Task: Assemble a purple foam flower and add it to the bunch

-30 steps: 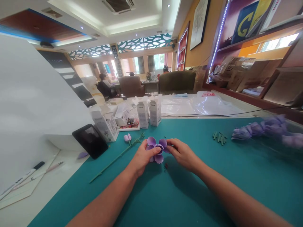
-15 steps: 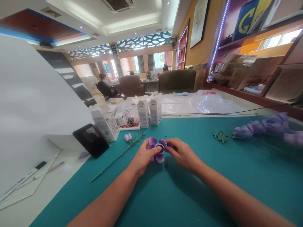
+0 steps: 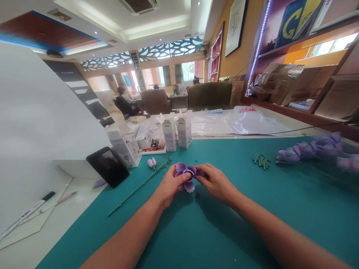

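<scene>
My left hand (image 3: pixel 170 185) holds a purple flower (image 3: pixel 189 186) over the green mat (image 3: pixel 224 231), its thumb across the flower's centre. On the flower's right side, my right hand (image 3: pixel 214 181) pinches a petal between thumb and fingers. A green stem (image 3: pixel 140 185) lies on the mat left of my hands, with a pale purple bud (image 3: pixel 152 162) by its upper end. Small dark red bits (image 3: pixel 198 195) lie just below the flower. Short green pieces (image 3: pixel 261 161) sit in a pile farther right, beside a bunch of purple flowers (image 3: pixel 307 149).
White cartons (image 3: pixel 169 135) and a small tray (image 3: pixel 154 151) of packets stand behind my hands. A black tablet-like object (image 3: pixel 108 167) leans at the left, near pens (image 3: pixel 28 215) and a loose petal (image 3: pixel 98 183). Clear plastic sheeting (image 3: pixel 213 125) covers the far edge. People sit in the background.
My right hand has shifted slightly left against the flower, and the petal at its fingertips has changed angle a little. My left hand keeps its hold.
</scene>
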